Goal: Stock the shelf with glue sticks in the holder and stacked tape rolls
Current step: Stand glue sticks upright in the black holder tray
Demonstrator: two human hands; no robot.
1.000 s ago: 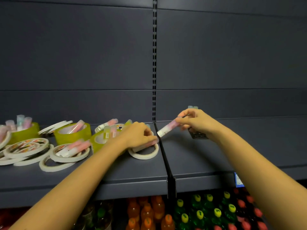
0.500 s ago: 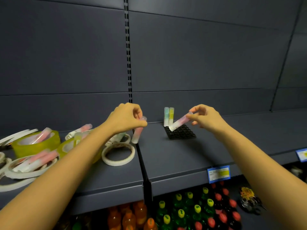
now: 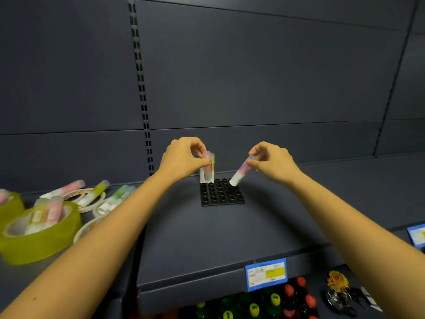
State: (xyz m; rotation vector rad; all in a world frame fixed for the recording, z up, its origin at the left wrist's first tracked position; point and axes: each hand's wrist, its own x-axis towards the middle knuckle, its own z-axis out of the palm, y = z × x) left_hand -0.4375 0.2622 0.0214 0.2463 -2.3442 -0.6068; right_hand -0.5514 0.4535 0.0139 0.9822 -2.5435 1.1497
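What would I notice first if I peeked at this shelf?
Two hands work over a black holder in the middle of the shelf. The left hand pinches a pink glue stick upright at the holder's back left corner, while the right hand tilts a second glue stick toward its back right. At left, a yellow-green tape roll holds loose sticks.

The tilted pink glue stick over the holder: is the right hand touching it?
Touching. The head view shows the right hand pinching the tilted pink glue stick at its upper end with its fingertips.
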